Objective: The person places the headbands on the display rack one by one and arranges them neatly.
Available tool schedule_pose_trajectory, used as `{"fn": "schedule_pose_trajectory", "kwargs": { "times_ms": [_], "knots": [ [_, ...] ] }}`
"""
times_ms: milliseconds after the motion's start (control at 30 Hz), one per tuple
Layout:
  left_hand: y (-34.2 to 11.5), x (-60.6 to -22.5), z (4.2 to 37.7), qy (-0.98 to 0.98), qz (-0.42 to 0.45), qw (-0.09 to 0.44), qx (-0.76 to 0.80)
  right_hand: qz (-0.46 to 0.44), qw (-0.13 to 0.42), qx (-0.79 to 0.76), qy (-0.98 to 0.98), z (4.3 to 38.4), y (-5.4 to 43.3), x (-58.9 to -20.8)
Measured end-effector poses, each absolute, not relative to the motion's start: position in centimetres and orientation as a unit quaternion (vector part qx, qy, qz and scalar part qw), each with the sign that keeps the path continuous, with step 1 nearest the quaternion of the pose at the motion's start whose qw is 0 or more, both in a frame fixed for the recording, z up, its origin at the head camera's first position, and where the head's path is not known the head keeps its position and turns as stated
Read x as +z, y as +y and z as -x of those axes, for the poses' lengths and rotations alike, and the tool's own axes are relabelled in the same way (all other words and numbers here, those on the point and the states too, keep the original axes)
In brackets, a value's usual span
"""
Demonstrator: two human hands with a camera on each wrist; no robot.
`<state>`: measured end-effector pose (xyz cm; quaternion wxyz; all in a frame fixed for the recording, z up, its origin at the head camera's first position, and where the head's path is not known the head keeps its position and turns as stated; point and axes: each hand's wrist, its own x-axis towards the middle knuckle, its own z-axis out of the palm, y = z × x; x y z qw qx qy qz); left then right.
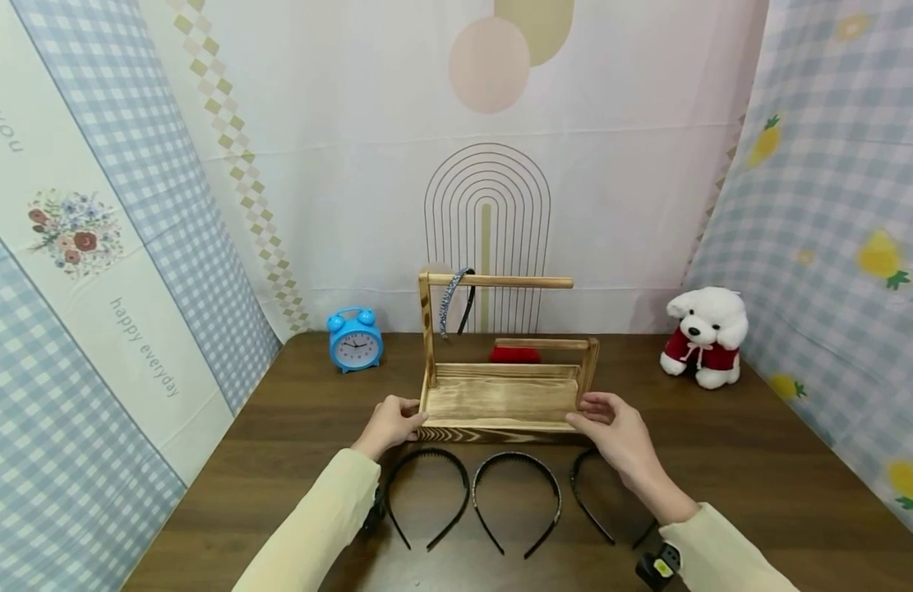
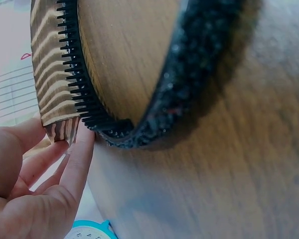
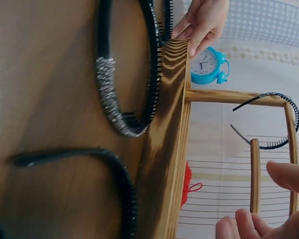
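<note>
A wooden rack (image 1: 504,396) with a tray base and two bars stands before me. My left hand (image 1: 389,423) grips its left front corner, thumb and fingers on either side of the wood in the left wrist view. At the right front corner is my right hand (image 1: 613,427); thumb and fingers are spread apart there, and beside the rim in the right wrist view. A blue-patterned headband (image 1: 448,302) hangs from the upper bar. Three dark headbands lie in front of the rack: a left one (image 1: 465,477), a middle one (image 1: 558,485), and a right one (image 1: 580,493) partly hidden by my right arm.
A blue alarm clock (image 1: 356,342) stands at the back left. At the back right sits a white toy dog (image 1: 706,337) in a red top. Something red (image 1: 514,354) shows behind the rack, under the lower bar (image 1: 541,344). Patterned cloth hangs around the brown table (image 1: 278,460).
</note>
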<state>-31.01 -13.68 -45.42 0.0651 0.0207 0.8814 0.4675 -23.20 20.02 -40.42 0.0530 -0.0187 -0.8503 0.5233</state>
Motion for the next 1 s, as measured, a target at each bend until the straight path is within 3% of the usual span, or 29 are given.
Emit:
{"fn": "schedule_pose_trajectory", "kwargs": {
  "times_ms": [467,767,1000],
  "knots": [
    [-13.7,-45.3,31.3,0.887,-0.017,0.067,0.457,0.052,-0.036,0.452,-0.89,21.9,24.3,-41.5],
    [-13.7,-45.2,31.1,0.888,-0.02,0.065,0.454,0.025,-0.103,0.321,-0.941,22.2,28.0,-41.6],
    [-13.6,-45.3,31.2,0.885,-0.019,0.071,0.459,0.043,-0.189,0.344,-0.919,22.0,29.3,-42.9]
  ]
}}
